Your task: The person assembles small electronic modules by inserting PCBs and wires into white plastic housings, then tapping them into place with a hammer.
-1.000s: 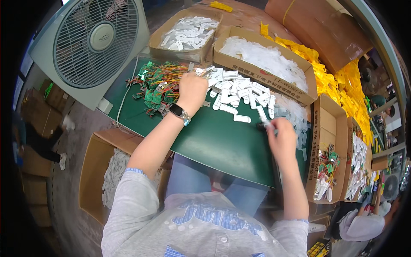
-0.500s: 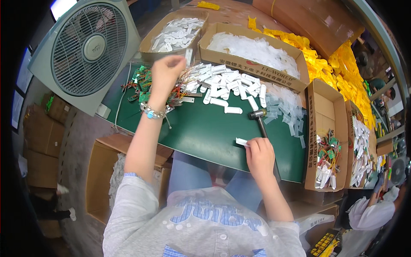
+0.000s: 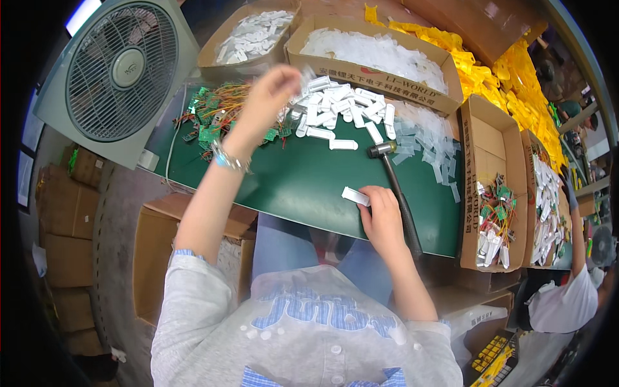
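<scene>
Left hand (image 3: pixel 274 90) is blurry by the white pile (image 3: pixel 340 103), can't tell its grip. White casing (image 3: pixel 355 196) is pinched in the right hand (image 3: pixel 385 219) near the counter (image 3: pixel 432 203) edge; looks like a part-gathering step, next move calls for a steady hold imo.

left fingers (image 3: pixel 285 79) well beyond right fingers (image 3: pixel 379 195)

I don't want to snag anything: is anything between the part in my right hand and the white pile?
Nothing visible; only tabletop shows between the part in your right hand and the pile. The hammer lies to the right.
</scene>
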### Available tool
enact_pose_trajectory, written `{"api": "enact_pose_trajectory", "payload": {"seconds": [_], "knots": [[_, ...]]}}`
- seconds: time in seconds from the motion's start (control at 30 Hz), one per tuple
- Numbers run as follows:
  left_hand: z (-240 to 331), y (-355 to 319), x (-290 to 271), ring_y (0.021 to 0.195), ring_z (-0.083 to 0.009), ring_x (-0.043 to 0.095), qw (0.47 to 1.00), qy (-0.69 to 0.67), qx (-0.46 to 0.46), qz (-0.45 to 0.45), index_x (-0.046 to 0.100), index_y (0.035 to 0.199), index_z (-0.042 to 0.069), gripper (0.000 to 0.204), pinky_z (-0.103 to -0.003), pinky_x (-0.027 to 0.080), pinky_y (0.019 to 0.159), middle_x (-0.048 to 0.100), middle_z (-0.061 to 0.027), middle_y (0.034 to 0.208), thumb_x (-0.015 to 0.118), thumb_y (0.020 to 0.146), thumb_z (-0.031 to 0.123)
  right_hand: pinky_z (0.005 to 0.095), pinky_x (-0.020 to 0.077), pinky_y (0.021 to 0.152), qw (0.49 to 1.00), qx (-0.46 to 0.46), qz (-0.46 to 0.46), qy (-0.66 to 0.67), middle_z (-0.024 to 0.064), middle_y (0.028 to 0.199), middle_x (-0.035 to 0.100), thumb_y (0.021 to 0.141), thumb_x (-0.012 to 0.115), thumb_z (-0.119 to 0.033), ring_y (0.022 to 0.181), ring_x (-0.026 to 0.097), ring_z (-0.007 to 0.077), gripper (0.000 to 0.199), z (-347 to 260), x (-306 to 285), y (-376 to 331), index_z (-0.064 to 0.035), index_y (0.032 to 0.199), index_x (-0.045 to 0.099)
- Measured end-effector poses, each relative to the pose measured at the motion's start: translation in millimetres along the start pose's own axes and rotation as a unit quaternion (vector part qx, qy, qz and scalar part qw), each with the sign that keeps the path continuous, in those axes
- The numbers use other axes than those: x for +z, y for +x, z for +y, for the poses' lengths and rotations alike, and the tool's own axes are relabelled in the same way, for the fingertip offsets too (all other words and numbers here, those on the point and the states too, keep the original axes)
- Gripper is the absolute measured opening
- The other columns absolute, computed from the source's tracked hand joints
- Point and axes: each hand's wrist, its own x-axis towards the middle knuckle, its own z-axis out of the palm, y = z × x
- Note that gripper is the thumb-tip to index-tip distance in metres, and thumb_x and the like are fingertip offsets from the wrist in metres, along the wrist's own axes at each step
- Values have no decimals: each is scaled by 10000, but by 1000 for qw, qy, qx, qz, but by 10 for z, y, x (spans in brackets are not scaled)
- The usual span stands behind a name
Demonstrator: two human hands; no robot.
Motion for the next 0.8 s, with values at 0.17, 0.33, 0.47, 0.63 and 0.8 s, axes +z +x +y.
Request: {"api": "enact_pose_trajectory", "payload": {"seconds": [0.17,0.33,0.47,0.63,0.8], "knots": [[-175,-787,572,869,-283,642,963,198,81,-166,667,968,8,123,-343,516,763,643,-118,928,670,845,8,448,464,904,995,58,15,85,172,1163,593,795,666,42,1024,584,337,477,5,16,-46,-12,1247,523],[-240,-1136,844,888,-300,633,944,243,90,-206,652,979,42,139,-393,524,765,622,-102,911,671,841,37,434,472,924,992,35,-5,119,189,1181,579,782,652,69,1047,575,352,525,9,-30,-56,-9,1281,509],[-260,-1164,932,904,-309,626,948,250,64,-186,611,945,47,109,-407,517,763,620,-103,922,665,852,62,432,478,907,996,-11,-11,83,173,1181,585,777,651,69,1045,572,355,496,47,-37,-56,-13,1254,539],[-308,-1157,966,893,-312,623,951,252,65,-170,601,929,45,111,-414,515,756,616,-104,922,673,847,65,433,482,887,996,0,-20,82,149,1170,597,782,648,65,1035,571,352,453,29,-56,-64,-23,1221,575],[-238,-1173,993,892,-324,609,943,279,52,-173,607,930,40,135,-417,509,757,605,-107,971,694,830,67,424,484,885,997,4,-26,77,129,1145,610,785,641,66,1032,575,338,395,9,-60,-69,-36,1166,633]]}}
